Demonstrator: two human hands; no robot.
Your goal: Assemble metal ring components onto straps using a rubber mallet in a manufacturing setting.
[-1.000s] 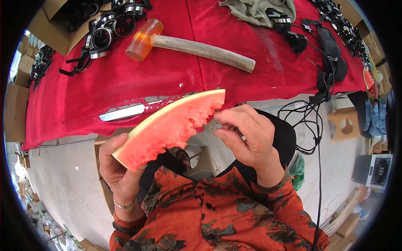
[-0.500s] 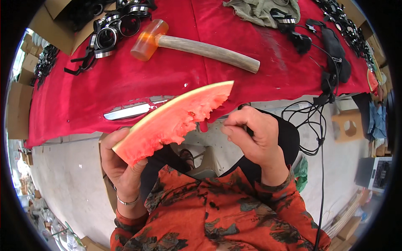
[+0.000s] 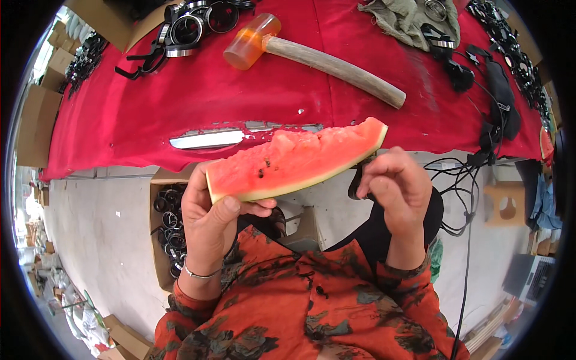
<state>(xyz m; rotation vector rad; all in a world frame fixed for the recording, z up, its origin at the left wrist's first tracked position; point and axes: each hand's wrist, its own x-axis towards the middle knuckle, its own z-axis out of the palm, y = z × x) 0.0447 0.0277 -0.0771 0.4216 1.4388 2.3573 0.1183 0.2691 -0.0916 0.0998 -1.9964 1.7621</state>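
Note:
A long watermelon slice (image 3: 294,159) with bitten red flesh, a few dark seeds and a thin green rind spans the space just in front of the table edge. My left hand (image 3: 210,210) is closed on its left end, thumb in front and fingers beneath the rind. By the slice's right tip, my right hand (image 3: 399,192) is raised with curled fingers, apart from the left one. Whether anything small sits in those right fingers I cannot make out.
A red-covered table (image 3: 138,114) bears a mallet (image 3: 336,69) with an orange head, black-and-silver ring-shaped parts (image 3: 186,30), a grey-green cloth (image 3: 414,24) and a black pouch (image 3: 501,102). Black cables (image 3: 459,210) hang at the right. A cardboard box (image 3: 157,258) of similar rings stands lower left.
My left hand has turned the watermelon slice over, so its rind now faces down toward me. My right hand has shifted slightly right, still curled. The head view has also moved.

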